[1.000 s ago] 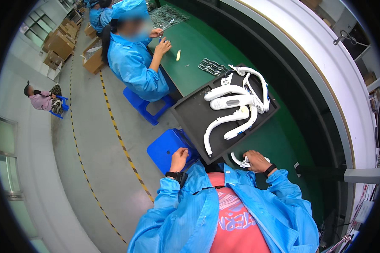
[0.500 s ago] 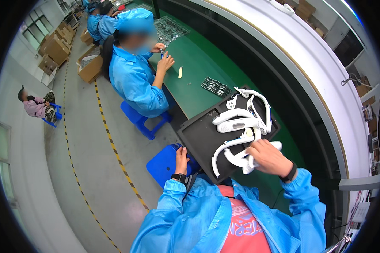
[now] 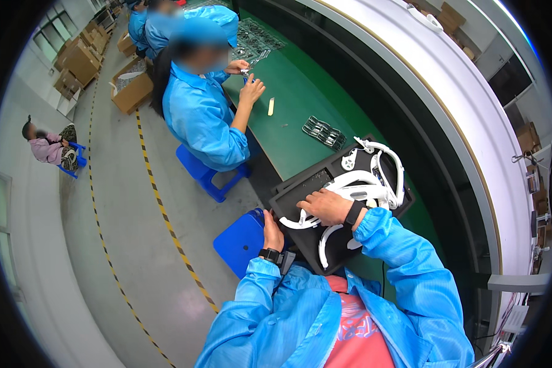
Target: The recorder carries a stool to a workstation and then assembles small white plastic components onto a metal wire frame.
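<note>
A black tray lies in front of me with several white curved plastic parts on it. Above its left side my right hand is closed round a white curved plastic piece, whose end sticks out below the fingers toward the left. My left hand is beside the tray's left edge, fingers stretched out, holding nothing. Another curved white strip rests nearer to me. At the far right of the tray lie a large white curved frame and a small white part with holes.
A green worktable runs away from me, with a stack of dark shiny parts and a pale strip on it. A co-worker in blue handles a small part at the left. Blue stools stand beside the table.
My right hand has moved left across the tray from its right side, bringing the white curved piece along. My left hand stays by the tray's left edge.
</note>
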